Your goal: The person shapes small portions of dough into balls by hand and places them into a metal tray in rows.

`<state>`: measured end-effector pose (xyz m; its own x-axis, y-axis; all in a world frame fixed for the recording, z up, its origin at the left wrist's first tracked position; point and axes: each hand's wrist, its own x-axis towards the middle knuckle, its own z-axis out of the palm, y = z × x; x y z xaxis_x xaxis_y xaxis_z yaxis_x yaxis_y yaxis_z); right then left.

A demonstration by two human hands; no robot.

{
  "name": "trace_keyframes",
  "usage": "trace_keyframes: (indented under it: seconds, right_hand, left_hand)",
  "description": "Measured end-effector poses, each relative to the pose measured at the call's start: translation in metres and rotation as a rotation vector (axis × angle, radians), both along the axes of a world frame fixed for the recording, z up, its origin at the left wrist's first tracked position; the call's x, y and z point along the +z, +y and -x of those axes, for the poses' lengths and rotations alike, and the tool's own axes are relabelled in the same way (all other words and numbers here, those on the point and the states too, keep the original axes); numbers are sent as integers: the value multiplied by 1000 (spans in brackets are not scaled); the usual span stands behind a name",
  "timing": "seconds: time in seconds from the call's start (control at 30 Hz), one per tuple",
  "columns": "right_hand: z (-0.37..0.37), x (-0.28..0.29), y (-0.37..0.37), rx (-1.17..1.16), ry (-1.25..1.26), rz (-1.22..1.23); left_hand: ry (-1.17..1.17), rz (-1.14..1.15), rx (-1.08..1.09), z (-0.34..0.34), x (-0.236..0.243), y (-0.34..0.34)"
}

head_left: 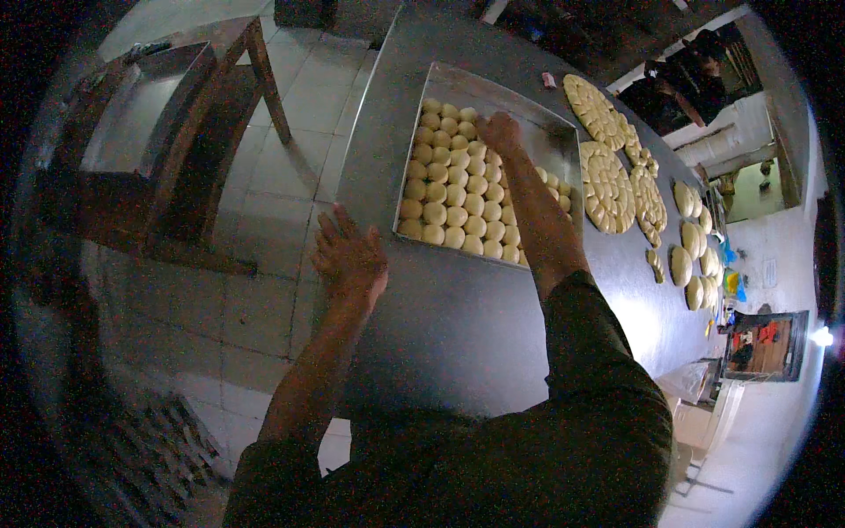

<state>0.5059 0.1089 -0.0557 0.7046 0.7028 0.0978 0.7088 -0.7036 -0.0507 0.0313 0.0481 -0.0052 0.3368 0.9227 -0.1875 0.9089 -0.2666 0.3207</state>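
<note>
A metal baking tray [495, 81] rests on the metal table, with rows of small round dough balls [455, 194] packed closely over most of it. My right hand [500, 134] reaches into the tray, beside the farther dough balls. Its fingers are curled downward, and what they hold, if anything, is hidden beneath the hand. My right forearm covers part of the rows. My left hand [350, 255] is off the tray's near left corner, above the table's left edge, with fingers spread and nothing in it.
On the metal table [440, 326], right of the tray, lie scored round dough pieces [607, 189] and several oval dough pieces [682, 264]. A wooden stand [176, 123] bearing another tray [141, 114] stands left on the tiled floor [290, 132]. Another person's arm [682, 104] shows at the far right.
</note>
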Motion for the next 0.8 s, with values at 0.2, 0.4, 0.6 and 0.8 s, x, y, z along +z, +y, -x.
trace_keyframes:
  seconds: [0.2, 0.4, 0.6, 0.8]
  right_hand:
    - [-20, -19, 70, 532, -64, 232]
    - [-18, -47, 107, 474, 210, 206]
    - [-108, -35, 50, 262, 434, 96]
    - [7, -53, 12, 344, 800, -884]
  left_hand:
    - [106, -133, -37, 10, -44, 7]
    - [99, -100, 20, 20, 4, 4]
    - [-25, 91, 98, 9, 54, -5]
    - [-52, -70, 135, 18, 0, 1]
